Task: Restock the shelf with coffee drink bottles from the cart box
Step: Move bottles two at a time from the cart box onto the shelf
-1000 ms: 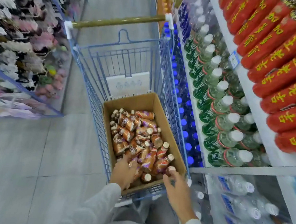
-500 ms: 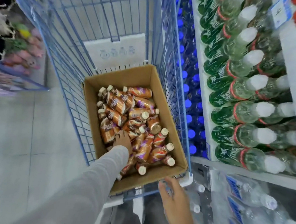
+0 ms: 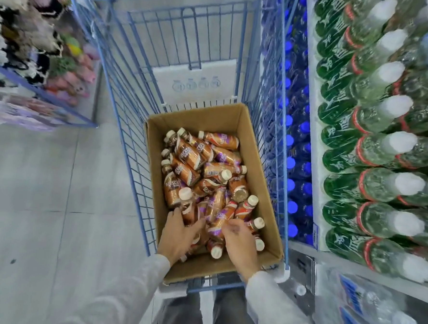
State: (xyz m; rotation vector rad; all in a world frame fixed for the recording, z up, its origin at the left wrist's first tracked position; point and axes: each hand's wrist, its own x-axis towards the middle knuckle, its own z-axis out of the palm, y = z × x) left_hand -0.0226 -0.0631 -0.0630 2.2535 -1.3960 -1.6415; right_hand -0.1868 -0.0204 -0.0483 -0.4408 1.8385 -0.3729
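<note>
Fingers (image 3: 177, 216), left hand (image 3: 178, 234): curled round one coffee drink bottle (image 3: 190, 209), near-left corner of cardboard box (image 3: 258, 164); right hand (image 3: 239, 241): fingers bent onto the pile, grip unclear (blur). Box rides in blue cart (image 3: 132, 172), parked alongside shelf (image 3: 311, 152), prob. for short carries.

Pale grey long sleeves (image 3: 115, 291); dark grey trousers (image 3: 181, 317) (denim-like).

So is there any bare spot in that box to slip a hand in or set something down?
The cardboard box is heaped with brown coffee drink bottles nearly wall to wall. Bare cardboard shows only at its near end, on the person's side of the left hand and right hand. Left of the blue wire cart, the grey tiled floor is free.
</note>
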